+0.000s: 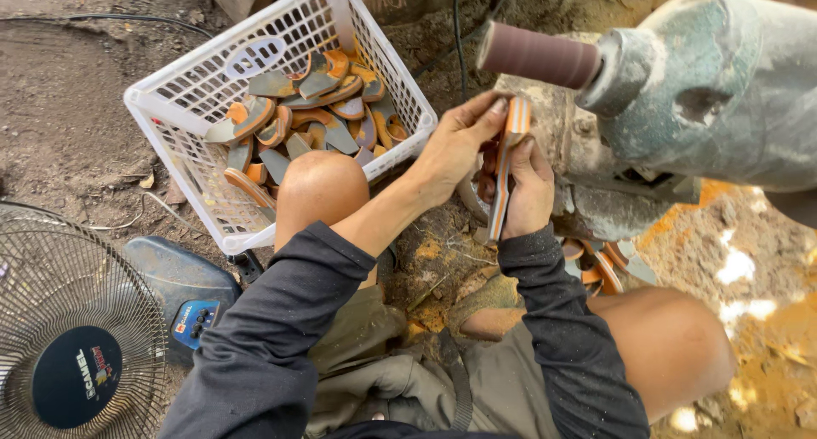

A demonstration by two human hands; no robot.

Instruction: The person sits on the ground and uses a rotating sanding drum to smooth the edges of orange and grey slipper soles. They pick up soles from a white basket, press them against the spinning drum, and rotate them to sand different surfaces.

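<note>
We hold one shoe sole (504, 171), a thin layered piece in orange, grey and white, upright on its edge between both hands. Our left hand (454, 150) grips it from the 9 o'clock side, fingers pressed together along the upper edge and the thumb closing on the near face. Our right hand (529, 192) grips it from the 3 o'clock side, fingers curled around the lower half and the thumb lying along the edge. Both hands are closed on the sole.

The top of the sole sits just below the sanding drum (538, 56), a brown cylinder at 12 o'clock from the hands. We cannot tell whether sole and drum touch. The drum projects from the machine (723, 82), a grey-green dusty housing at 2 o'clock.

A white basket (162, 90) stands on the ground at 10 o'clock from the hands, beside our left knee (322, 184). It holds a pile of soles (306, 116) in the same orange and grey. A few more loose soles (604, 269) lie on the ground at 5 o'clock from the hands, under the machine.

A fan (72, 337) with a wire guard occupies the 8 o'clock corner of the view, with its blue base (183, 290) just beside it. Orange dust (766, 354) covers the ground at 4 o'clock.
</note>
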